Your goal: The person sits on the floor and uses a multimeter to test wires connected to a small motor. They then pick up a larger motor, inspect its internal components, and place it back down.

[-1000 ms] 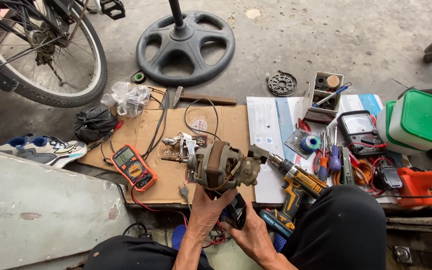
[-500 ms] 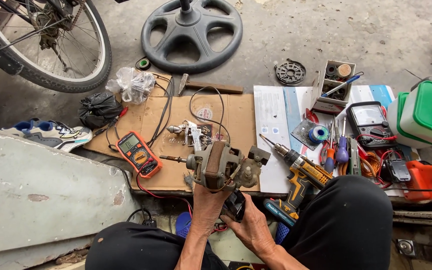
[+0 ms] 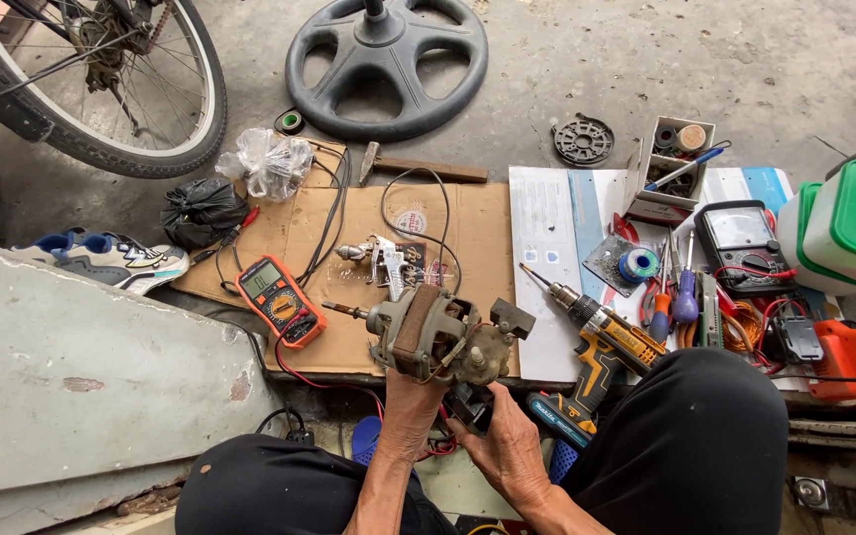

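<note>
**Motor lifted over the cardboard**

Gripping from below, the left hand (image 3: pixel 410 411) is propping up the greasy grey electric motor with its copper winding (image 3: pixel 435 337), while the right hand (image 3: pixel 503 446) is pinching a small black part (image 3: pixel 472 404) beneath it, likely to reach the underside. Left of the motor, an orange multimeter (image 3: pixel 280 300) is lying on the flat brown cardboard sheet (image 3: pixel 468 238); right of it, a yellow cordless drill (image 3: pixel 596 342).

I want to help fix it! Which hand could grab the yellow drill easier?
The right hand, probably. The yellow drill lies just right of it by the knee, while the left hand holds up the motor, farther away.
</note>
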